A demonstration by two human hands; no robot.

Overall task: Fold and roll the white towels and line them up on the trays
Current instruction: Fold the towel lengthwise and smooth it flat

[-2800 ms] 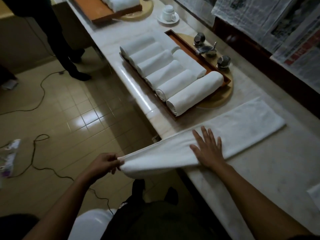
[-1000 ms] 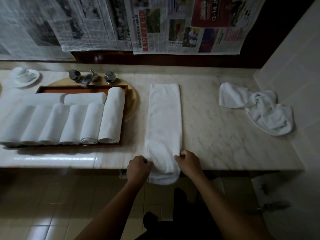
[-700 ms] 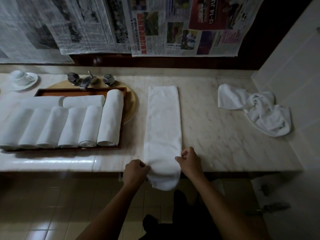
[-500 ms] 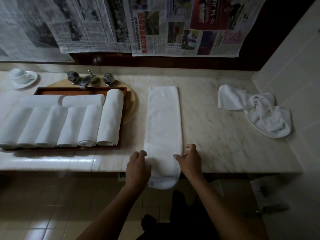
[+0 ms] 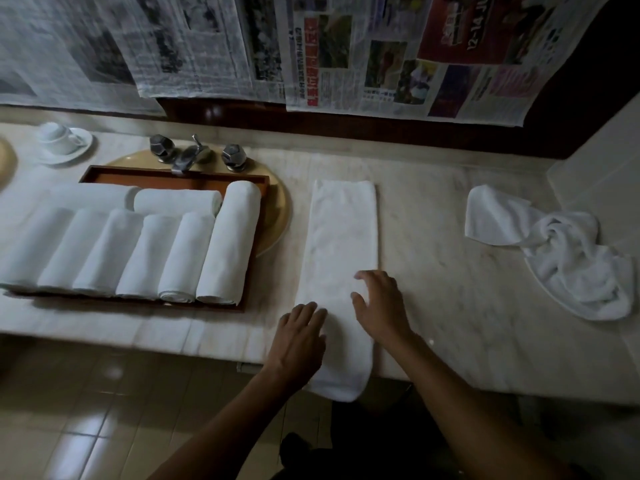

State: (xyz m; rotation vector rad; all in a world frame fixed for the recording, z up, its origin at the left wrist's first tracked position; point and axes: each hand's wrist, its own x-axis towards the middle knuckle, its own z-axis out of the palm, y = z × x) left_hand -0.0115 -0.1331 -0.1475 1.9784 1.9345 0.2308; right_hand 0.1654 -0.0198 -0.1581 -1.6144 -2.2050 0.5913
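A white towel [image 5: 341, 237], folded into a long strip, lies across the marble counter with its near end hanging over the front edge. My left hand [image 5: 300, 336] rests flat on the strip's left side near the edge. My right hand [image 5: 379, 304] lies open on its right side, fingers spread. Left of them, a brown wooden tray [image 5: 180, 178] holds several rolled white towels [image 5: 227, 244] side by side, with two more rolls behind. A crumpled white towel [image 5: 561, 247] lies loose at the far right of the counter.
The tray sits over a sink with a metal tap [image 5: 188, 155] and two knobs. A white cup on a saucer [image 5: 60, 140] stands at the back left. Newspaper sheets [image 5: 346, 53] hang on the wall behind. A tiled wall [image 5: 602, 161] closes the counter on the right.
Both hands have let go of the strip's near end and opened; they now lie flat on the towel, a little farther up the counter. The towel has barely shifted.
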